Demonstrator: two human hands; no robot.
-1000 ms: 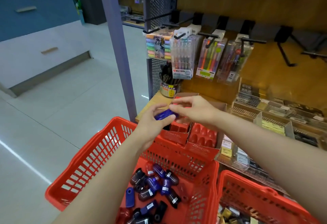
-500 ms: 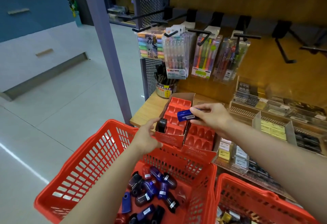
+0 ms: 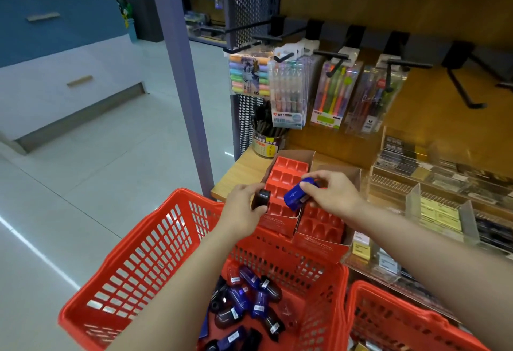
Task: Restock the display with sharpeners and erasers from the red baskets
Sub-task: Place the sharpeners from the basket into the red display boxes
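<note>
Nearest to us, at the bottom centre of the frame, our big red basket [image 3: 155, 262] holds a heap of loose sharpeners [image 3: 249, 303], blue ones and black ones mixed, many with small white labels, lying against its right-hand wall. A second red basket [image 3: 394, 320] sits just beside it at the lower right; we can only make out a few small items at its bottom edge and cannot tell what they are. Above the baskets our two hands are apart, each busy with one piece. Our left hand [image 3: 244, 206] grips a black sharpener [image 3: 261, 198] at the left edge of the left display box [image 3: 286, 184], a cardboard carton with a red moulded tray of empty pockets. Our right hand [image 3: 330, 195] pinches a blue sharpener [image 3: 298, 194] between thumb and fingers, holding it tilted over the gap between that tray and the right display box [image 3: 319, 225], whose red pockets also show bare. Both cartons stand on the wooden shelf [image 3: 241, 173] in the middle of the frame. Further back a tub of dark pens [image 3: 268, 139] stands at the shelf's rear left corner, and clear acrylic dividers [image 3: 413, 200] with small stationery run off to the right. Beyond, in the upper centre, packs of coloured pens [image 3: 288, 92] hang from black hooks on the wooden back panel.
</note>
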